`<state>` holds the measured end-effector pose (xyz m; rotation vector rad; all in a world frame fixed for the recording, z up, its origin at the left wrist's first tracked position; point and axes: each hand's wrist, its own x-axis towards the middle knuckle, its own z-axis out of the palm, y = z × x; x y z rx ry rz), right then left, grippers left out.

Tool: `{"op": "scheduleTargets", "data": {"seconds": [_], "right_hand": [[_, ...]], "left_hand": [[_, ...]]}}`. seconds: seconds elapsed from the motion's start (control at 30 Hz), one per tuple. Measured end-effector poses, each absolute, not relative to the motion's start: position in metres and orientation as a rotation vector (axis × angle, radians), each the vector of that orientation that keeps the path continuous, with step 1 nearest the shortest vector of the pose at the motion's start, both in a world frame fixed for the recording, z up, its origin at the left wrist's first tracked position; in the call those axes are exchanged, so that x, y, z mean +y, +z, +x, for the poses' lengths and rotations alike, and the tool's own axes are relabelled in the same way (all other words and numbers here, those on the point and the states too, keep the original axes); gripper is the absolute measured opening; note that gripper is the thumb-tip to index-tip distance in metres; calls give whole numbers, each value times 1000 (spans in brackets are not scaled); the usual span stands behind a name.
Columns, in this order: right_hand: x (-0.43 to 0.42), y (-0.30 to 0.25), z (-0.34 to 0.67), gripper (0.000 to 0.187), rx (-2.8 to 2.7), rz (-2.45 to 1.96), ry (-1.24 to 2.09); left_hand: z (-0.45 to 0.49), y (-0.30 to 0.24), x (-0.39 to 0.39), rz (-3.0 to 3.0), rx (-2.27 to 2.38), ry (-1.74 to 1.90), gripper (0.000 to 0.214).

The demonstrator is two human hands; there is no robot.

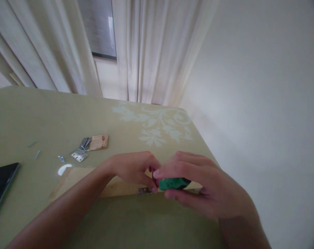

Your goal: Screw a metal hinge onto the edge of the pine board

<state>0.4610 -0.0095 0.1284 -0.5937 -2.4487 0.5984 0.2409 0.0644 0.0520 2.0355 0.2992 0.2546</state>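
My right hand (203, 180) is closed around the green and black handle of a screwdriver (172, 183), whose tip is hidden. Close against it, my left hand (138, 169) has its fingers pinched together; what lies between them is hidden. Below the left fingertips a metal hinge (144, 191) rests at the near edge of a long, light wooden board (115, 186). The board lies on the table, with both hands over its right part and my left forearm crossing its left part.
Loose hinges (79, 155) and several screws lie left of the board, beside a small wood block (99, 142). A white round thing (65, 169) touches the board's corner. A dark-screened device (2, 183) is at far left. The green table (125, 135) ends near a wall.
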Motion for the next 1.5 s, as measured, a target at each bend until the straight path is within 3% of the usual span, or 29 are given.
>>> {"op": "scheduleTargets", "data": {"seconds": [0.13, 0.27, 0.37, 0.47, 0.57, 0.67, 0.77, 0.83, 0.9, 0.97, 1.03, 1.17, 1.23, 1.33, 1.4, 1.5], "right_hand": [[-9, 126, 459, 42, -2359, -732, 460], [-8, 127, 460, 36, -2479, -562, 676], [-8, 123, 457, 26, -2402, -660, 415], [-7, 119, 450, 40, -2298, -754, 166], [-6, 123, 450, 39, -2358, -656, 356], [-6, 128, 456, 35, -2348, -516, 542], [-6, 127, 460, 40, -2261, -585, 355], [-5, 126, 460, 47, -2271, -633, 289], [-3, 126, 460, 45, -2346, -588, 395], [-2, 125, 458, 42, -2351, -536, 449], [-2, 124, 456, 41, -2278, -553, 300], [0, 124, 452, 41, -2354, -568, 288], [0, 124, 451, 34, -2398, -551, 370], [0, 124, 451, 36, -2287, -614, 205], [0, 123, 451, 43, -2304, -621, 217], [-1, 123, 451, 32, -2403, -533, 434]], "left_hand": [[239, 56, 64, 2041, 335, 239, 5], [233, 67, 62, 2049, 325, 188, 9], [228, 79, 57, 2124, 364, 294, 25], [224, 90, 52, 2144, 413, 511, 33], [224, 94, 49, 2082, 343, 550, 16], [226, 95, 48, 2024, 298, 469, 13], [228, 93, 48, 2025, 325, 475, 22], [229, 92, 48, 2020, 298, 475, 16], [228, 91, 48, 2004, 256, 473, 12], [228, 91, 46, 1998, 247, 469, 22], [229, 90, 45, 2010, 267, 481, 31], [231, 88, 47, 2002, 253, 455, 18], [231, 88, 49, 1986, 235, 431, 23], [231, 87, 51, 2003, 261, 476, 36], [231, 87, 52, 2004, 266, 478, 23], [231, 87, 52, 1988, 263, 448, 10]]}}
